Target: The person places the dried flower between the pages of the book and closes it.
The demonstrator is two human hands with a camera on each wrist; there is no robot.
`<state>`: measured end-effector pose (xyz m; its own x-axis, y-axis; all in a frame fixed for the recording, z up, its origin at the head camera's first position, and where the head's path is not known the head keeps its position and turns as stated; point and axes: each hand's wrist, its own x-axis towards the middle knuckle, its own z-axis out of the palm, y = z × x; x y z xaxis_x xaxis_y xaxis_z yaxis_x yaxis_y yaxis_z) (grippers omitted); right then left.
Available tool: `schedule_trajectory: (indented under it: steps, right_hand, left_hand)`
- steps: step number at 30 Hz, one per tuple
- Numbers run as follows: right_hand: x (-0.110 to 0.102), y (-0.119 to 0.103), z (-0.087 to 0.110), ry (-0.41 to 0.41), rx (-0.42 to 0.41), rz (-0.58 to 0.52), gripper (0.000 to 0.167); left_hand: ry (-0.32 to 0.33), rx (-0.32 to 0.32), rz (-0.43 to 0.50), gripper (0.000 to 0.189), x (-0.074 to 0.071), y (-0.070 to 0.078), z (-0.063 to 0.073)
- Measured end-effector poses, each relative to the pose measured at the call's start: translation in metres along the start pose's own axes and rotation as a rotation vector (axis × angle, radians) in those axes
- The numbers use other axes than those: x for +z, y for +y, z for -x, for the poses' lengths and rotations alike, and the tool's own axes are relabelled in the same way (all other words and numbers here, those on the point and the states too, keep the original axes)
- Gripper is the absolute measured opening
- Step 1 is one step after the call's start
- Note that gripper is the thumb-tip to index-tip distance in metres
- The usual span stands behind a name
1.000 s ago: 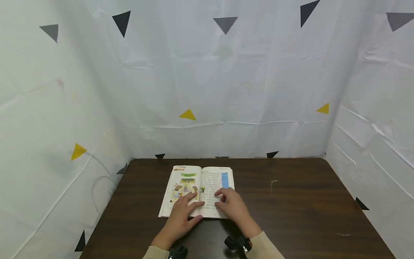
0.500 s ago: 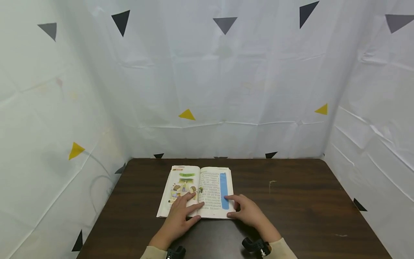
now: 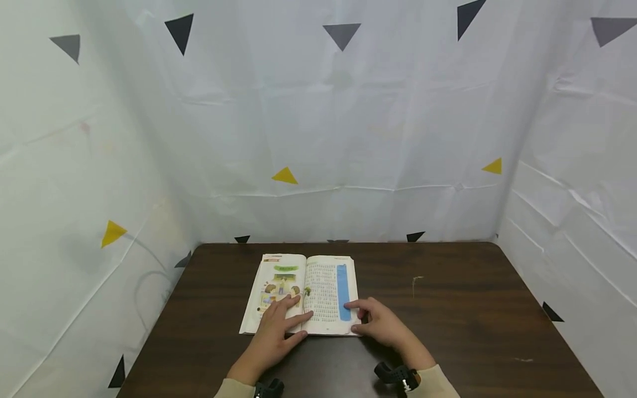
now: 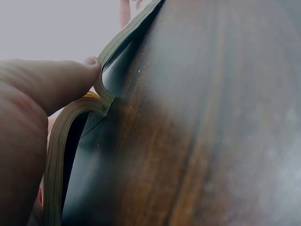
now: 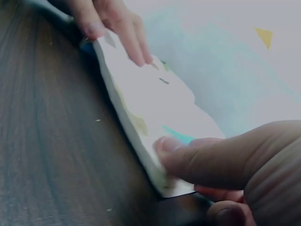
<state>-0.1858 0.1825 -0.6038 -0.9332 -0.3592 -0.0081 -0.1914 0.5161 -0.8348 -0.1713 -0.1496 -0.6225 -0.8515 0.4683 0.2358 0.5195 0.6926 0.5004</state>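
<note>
An open book (image 3: 320,287) lies on the dark wooden table, pictures on its left page, printed text and a blue band (image 3: 342,284) on its right page. My left hand (image 3: 275,333) rests across the lower left page and gutter with fingers spread; in the left wrist view its thumb (image 4: 70,80) presses at the spine end. At the lower right corner is my right hand (image 3: 385,327). Its index finger touches the blue band; the right wrist view shows the thumb (image 5: 188,157) on the page and curled fingers at the edge, seemingly pinching it. How many sheets are held is hidden.
The brown table (image 3: 458,320) extends to both sides of the book. White sheeting (image 3: 348,127) with black, grey and yellow triangles hangs behind and beside it. Each wrist wears a black camera mount (image 3: 395,376).
My right hand has moved right from the middle of the text page to its lower right edge, uncovering the blue band. The left hand has stayed on the book. The head view has shifted slightly.
</note>
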Motion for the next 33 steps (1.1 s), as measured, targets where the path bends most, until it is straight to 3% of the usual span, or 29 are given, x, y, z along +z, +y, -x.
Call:
schedule_trajectory:
  steps: [7,9,11,14,19,25,29,33]
  right_hand:
    - [0.010,0.000,-0.003,0.155,0.098,0.010,0.077]
    - [0.012,0.000,-0.003,0.190,0.117,0.004,0.070]
    - [0.012,0.000,-0.002,0.195,0.112,-0.012,0.050]
    - [0.012,0.001,0.001,0.140,0.075,-0.080,0.029]
    - [0.011,0.002,0.003,0.087,0.008,-0.206,0.031]
    - [0.022,0.001,0.001,0.220,0.034,-0.201,0.025]
    - [0.028,-0.002,0.001,0.341,-0.056,-0.199,0.028]
    - [0.031,-0.007,0.000,0.434,-0.245,-0.214,0.022]
  left_hand:
    - [0.004,-0.005,-0.010,0.048,0.001,0.000,-0.002]
    - [0.002,-0.010,-0.012,0.048,0.001,-0.001,-0.002]
    - [-0.003,-0.014,-0.014,0.048,0.002,-0.002,-0.002]
    - [-0.005,-0.010,-0.020,0.048,0.003,-0.003,-0.002]
    - [-0.009,-0.014,-0.022,0.049,0.002,-0.003,0.000]
    - [-0.011,-0.022,-0.012,0.048,-0.001,0.000,0.002]
    - [-0.005,-0.018,-0.013,0.048,-0.001,0.002,0.001]
    - [-0.004,-0.012,-0.015,0.047,-0.001,0.003,0.000]
